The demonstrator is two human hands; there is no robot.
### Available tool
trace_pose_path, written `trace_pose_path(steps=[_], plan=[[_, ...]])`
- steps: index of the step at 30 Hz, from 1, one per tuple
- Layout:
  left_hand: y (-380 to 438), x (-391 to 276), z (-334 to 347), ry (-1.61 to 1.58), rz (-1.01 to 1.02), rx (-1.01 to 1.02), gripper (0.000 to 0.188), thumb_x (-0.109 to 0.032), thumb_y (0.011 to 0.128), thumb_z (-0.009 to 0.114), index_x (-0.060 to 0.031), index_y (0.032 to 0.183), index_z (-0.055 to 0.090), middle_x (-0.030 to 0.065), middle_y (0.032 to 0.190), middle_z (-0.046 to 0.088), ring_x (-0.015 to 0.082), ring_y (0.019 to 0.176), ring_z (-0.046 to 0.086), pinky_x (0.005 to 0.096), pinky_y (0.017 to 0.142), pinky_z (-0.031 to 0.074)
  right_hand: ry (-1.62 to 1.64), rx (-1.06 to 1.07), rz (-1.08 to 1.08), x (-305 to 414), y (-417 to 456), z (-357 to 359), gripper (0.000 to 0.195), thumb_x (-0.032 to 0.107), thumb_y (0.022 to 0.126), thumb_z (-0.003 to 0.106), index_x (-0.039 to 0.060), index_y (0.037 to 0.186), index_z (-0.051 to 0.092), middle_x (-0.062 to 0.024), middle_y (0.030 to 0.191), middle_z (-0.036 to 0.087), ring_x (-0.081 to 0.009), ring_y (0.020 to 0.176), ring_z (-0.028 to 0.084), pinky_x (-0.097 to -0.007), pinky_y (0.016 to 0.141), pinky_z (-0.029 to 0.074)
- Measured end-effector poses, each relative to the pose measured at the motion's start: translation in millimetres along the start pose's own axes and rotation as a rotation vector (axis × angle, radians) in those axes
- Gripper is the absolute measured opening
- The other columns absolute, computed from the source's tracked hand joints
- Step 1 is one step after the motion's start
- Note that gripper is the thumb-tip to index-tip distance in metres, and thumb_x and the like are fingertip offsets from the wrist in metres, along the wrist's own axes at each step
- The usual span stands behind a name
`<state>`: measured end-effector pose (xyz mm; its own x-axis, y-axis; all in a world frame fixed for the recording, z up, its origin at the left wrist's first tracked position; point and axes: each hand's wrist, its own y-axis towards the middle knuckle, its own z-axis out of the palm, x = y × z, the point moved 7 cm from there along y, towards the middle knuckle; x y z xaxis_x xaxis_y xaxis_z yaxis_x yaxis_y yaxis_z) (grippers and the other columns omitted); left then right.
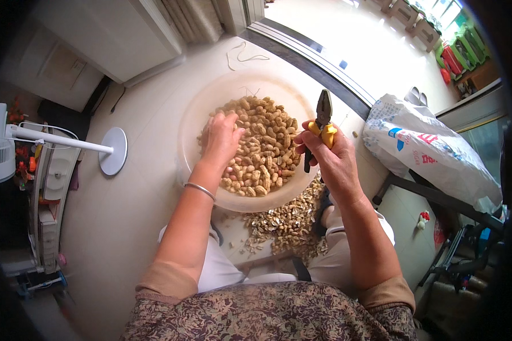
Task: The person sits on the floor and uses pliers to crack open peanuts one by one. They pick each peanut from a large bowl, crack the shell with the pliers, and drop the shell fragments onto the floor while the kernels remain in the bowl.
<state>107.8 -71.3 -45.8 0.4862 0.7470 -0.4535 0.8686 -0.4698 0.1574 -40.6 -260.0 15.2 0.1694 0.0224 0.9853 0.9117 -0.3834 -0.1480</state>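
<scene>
A wide translucent plastic basin (247, 206) stands on the floor before me, holding a heap of unshelled peanuts (266, 140) with a few pinkish shelled kernels among them. My left hand (222, 136) reaches into the left side of the heap, fingers bent down onto the nuts; whether it grips one is hidden. Over the basin's right rim, my right hand (330, 147) holds combination pliers (324, 111) with yellow and black handles, the jaws pointing away from me. Broken peanut shells (288, 223) lie in a pile on the floor between my feet, against the basin's near side.
A white fan (112, 151) on a round base stands at left, near a drawer unit (55, 179). A white printed sack (426, 145) lies at right over a dark metal frame (435, 198). A door track (307, 64) crosses the floor beyond; a string (243, 57) lies nearby.
</scene>
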Motion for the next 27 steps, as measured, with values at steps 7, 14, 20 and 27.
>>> trace_pose_path(steps=[7, 14, 20, 27], plan=[[-5.4, 10.1, 3.4, -0.162, -0.106, 0.066, 0.024, -0.004, 0.079, 0.064, -0.0032, 0.102, 0.063, 0.0124, 0.087, 0.064, 0.0263, 0.077, 0.063, 0.0368, 0.073, 0.052, -0.024, 0.025, -0.014, 5.0, -1.8, -4.3, 0.034, 0.026, 0.097, 0.064, 0.0006, 0.119, 0.058, -0.0057, 0.096, 0.071, -0.0108, 0.083, 0.067, -0.0228, 0.063, 0.046], [-8.7, 23.1, -10.0, -0.578, -0.171, 0.021, 0.016, -0.009, 0.085, 0.065, -0.0033, 0.1, 0.065, 0.006, 0.077, 0.067, 0.0154, 0.066, 0.063, 0.0308, 0.064, 0.052, 0.052, 0.016, -0.027, 6.7, -2.6, -3.1, 0.034, 0.028, 0.098, 0.063, 0.0024, 0.12, 0.057, -0.0052, 0.096, 0.07, -0.0105, 0.084, 0.066, -0.0226, 0.064, 0.045], [-12.7, 15.7, -18.6, -0.322, -0.159, 0.024, 0.012, -0.01, 0.089, 0.065, -0.0017, 0.098, 0.067, 0.0041, 0.081, 0.068, 0.0119, 0.071, 0.062, 0.0274, 0.067, 0.051, 0.244, 0.01, 0.059, 5.1, 0.3, -4.4, 0.031, 0.029, 0.099, 0.06, 0.0051, 0.119, 0.057, -0.0048, 0.1, 0.069, -0.0098, 0.085, 0.067, -0.0213, 0.065, 0.046], [-48.5, -69.9, -10.5, -0.699, 0.019, 0.662, 0.021, -0.017, 0.085, 0.072, 0.0004, 0.098, 0.068, 0.0116, 0.091, 0.067, 0.0184, 0.08, 0.063, 0.0318, 0.072, 0.051, 0.312, -0.056, 0.045, 9.2, 1.2, -13.9, 0.03, 0.028, 0.099, 0.06, 0.0053, 0.119, 0.058, -0.0048, 0.1, 0.069, -0.0095, 0.085, 0.067, -0.0204, 0.065, 0.046]])
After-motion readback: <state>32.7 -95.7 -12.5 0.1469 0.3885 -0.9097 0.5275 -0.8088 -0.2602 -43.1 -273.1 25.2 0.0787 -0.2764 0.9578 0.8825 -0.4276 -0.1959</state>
